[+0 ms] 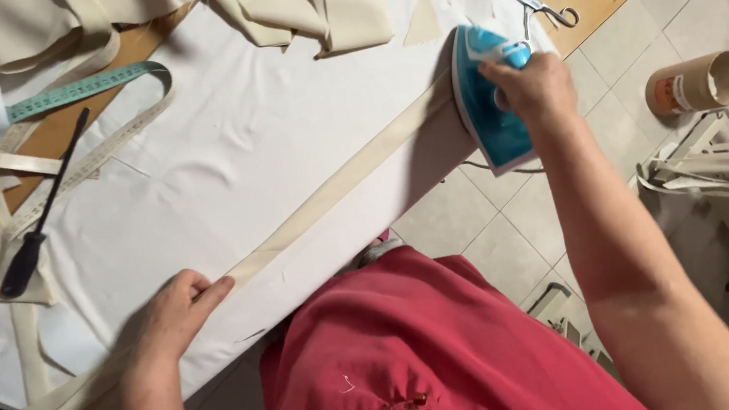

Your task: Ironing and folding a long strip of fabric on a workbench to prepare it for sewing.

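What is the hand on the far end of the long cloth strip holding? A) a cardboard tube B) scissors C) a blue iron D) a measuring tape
C: the right hand grips the handle of a blue iron set on the far end of the beige strip, while the left hand presses the near end flat.

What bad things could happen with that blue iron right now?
1. The blue iron sits at the table edge, partly past it; if the right hand slips, it might fall.
2. The left hand presses the cream strip that the iron rests on; fingers could get burned if the two meet.
3. Its cord hangs below and might snag.
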